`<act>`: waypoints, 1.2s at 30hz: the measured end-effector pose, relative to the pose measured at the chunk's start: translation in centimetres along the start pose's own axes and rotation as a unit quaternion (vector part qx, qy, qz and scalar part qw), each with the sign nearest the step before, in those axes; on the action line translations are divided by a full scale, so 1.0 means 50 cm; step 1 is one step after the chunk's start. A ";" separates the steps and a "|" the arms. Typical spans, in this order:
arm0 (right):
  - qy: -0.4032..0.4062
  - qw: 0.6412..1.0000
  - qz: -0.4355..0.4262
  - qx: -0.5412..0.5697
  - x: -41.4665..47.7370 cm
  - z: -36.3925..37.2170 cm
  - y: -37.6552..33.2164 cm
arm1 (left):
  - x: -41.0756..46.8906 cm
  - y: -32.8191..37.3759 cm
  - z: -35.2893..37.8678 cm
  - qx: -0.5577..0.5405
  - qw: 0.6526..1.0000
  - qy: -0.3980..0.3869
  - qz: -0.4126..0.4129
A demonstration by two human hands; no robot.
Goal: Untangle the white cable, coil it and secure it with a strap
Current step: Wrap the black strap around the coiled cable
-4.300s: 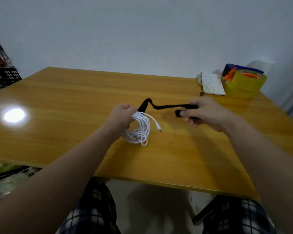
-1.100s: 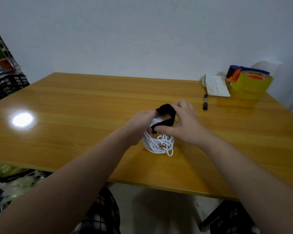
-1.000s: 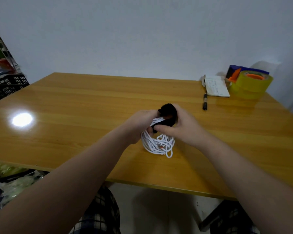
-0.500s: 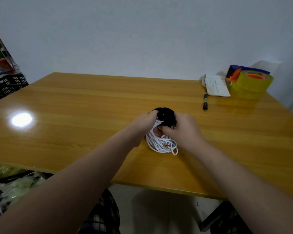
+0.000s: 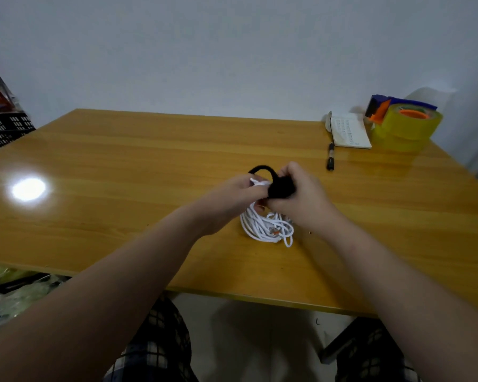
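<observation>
A glossy yellow-brown table (image 5: 122, 166) is set against a plain pale wall (image 5: 232, 51), and a round glare (image 5: 28, 188) is reflected on its left part. At the far right corner a roll of yellow tape (image 5: 409, 125) is held in a blue and orange dispenser. A small notebook (image 5: 348, 132) lies just to its left, and a dark pen (image 5: 331, 160) lies just in front of the notebook. A black crate (image 5: 3, 130) is cut off by the left edge of the view. Checked trousers (image 5: 155, 351) are seen below the near table edge, over a pale floor (image 5: 254, 340).

The cable (image 5: 265, 227), wound in white loops, is held on edge near the middle of the table. Its top is gripped by the left hand (image 5: 232, 197), whose fingers are curled round the bundle, with a few white strands showing at the knuckles. The black strap (image 5: 280, 187) sits at the top of the coil. A thick wad of it is pinched between the curled fingers and thumb of the right hand (image 5: 301, 199), and a thin loop of it arches up behind the left hand.

The place where the strap passes round the cable is covered by both hands, so whether it is fastened cannot be told. Most fingertips are hidden. Whether the lowest loops touch the wood or hang just over it cannot be made out. A small orange speck inside the coil is too small to identify. The notebook's print is unreadable, and the greenish mass under the table's left side is blurred.
</observation>
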State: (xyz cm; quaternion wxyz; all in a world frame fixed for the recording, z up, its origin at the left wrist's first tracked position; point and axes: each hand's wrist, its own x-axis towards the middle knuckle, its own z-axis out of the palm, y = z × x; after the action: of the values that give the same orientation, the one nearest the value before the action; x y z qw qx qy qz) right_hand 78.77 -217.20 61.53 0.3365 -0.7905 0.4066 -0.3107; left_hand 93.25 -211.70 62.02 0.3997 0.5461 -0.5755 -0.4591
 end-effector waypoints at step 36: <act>0.029 0.874 0.203 0.441 0.096 -0.042 0.010 | -0.021 -0.011 -0.019 0.128 0.991 0.037 -0.008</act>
State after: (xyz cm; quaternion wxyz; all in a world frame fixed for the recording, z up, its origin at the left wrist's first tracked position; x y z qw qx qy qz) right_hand 79.22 -222.12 63.40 0.6936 -0.4508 0.3887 -0.4058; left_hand 94.39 -210.72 61.80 0.3442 0.6138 -0.6101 -0.3640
